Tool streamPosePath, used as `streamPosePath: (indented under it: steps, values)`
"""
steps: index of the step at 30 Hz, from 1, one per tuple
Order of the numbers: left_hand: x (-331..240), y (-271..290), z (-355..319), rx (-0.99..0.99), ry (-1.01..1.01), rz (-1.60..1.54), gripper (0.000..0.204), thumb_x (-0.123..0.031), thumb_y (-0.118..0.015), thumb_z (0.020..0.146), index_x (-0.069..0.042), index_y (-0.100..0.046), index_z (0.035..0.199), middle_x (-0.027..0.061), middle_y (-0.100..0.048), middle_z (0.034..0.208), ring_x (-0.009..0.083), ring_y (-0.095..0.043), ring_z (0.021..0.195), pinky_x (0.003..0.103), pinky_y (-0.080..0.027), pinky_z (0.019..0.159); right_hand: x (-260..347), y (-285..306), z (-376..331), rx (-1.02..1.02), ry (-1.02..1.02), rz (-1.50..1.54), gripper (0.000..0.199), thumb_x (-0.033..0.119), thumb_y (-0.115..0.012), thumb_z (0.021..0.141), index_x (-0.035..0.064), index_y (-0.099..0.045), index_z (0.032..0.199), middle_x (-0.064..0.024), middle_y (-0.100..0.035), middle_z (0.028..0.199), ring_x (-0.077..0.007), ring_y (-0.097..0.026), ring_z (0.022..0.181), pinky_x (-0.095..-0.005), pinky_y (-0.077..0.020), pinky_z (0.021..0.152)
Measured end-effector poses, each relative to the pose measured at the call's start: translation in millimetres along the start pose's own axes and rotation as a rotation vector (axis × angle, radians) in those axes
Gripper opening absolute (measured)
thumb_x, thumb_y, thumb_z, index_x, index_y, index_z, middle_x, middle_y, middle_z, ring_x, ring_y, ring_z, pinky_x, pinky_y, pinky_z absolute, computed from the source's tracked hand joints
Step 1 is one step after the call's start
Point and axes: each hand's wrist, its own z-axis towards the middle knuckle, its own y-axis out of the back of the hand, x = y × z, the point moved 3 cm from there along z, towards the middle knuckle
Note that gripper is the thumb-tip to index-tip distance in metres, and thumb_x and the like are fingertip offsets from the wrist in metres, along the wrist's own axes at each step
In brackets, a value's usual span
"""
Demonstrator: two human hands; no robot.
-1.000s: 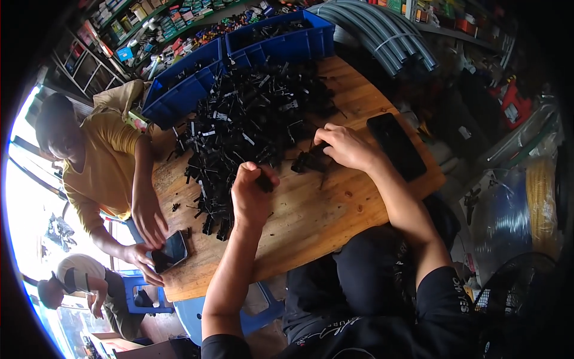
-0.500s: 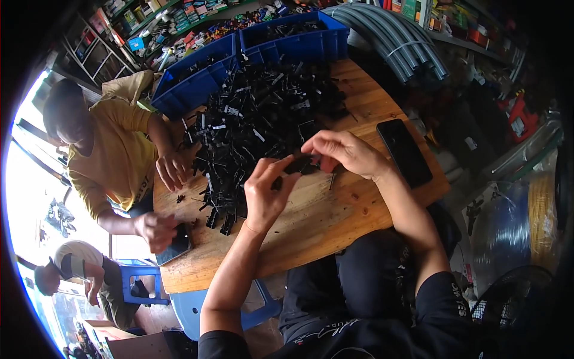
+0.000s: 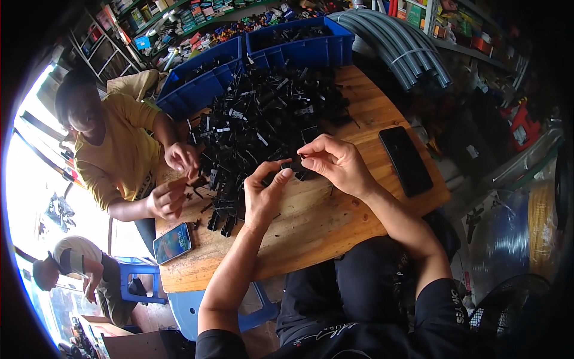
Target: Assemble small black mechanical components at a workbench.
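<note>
Small black part (image 3: 297, 166) pinched between right hand (image 3: 336, 164) and left hand (image 3: 263, 194) fingertips, raised above bench (image 3: 335, 221) beside the heap (image 3: 263, 125); likely for fitting.

The wooden table (image 3: 335, 221) is taken as the landmark. A heap of small parts (image 3: 263, 125) is spread over its far half. Two bins (image 3: 311, 51) are set side by side along its far edge, behind the heap. One phone (image 3: 405, 160) is laid flat near its right edge, and a second phone (image 3: 172, 242) near its left front corner. A bundle of pipes (image 3: 394, 48) is stacked beyond its far right corner. A co-worker (image 3: 113, 155) is seated at its left side. A stool (image 3: 191, 308) is placed below its front left edge.
</note>
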Motion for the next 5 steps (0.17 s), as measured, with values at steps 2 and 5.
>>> streamPosePath:
  steps: [2,5]
  values:
    - [3.4,1.0,0.3,-0.009,-0.089,0.089,0.019,-0.013,-0.067,0.081,0.002,-0.064,0.092,0.001,-0.062,0.079,0.0049,-0.051,0.071,0.02,-0.042,0.064,0.1,0.3,2.2,0.045,0.065,-0.107,0.012,0.007,-0.062,0.084,0.0049,-0.062,0.097,-0.0016,-0.059,0.086,-0.0102,-0.058,0.084,-0.0211,-0.0487,0.077]
    - [-0.4,-2.3,-3.8,-0.013,-0.212,0.213,0.02,-0.015,-0.07,0.079,0.001,-0.064,0.089,0.003,-0.06,0.075,0.0072,-0.052,0.071,0.021,-0.042,0.065,-5.0,-2.4,1.1,0.156,0.139,-0.223,0.015,0.009,-0.063,0.084,0.0077,-0.064,0.099,-0.0026,-0.058,0.087,-0.0152,-0.059,0.087,-0.0236,-0.0479,0.08]
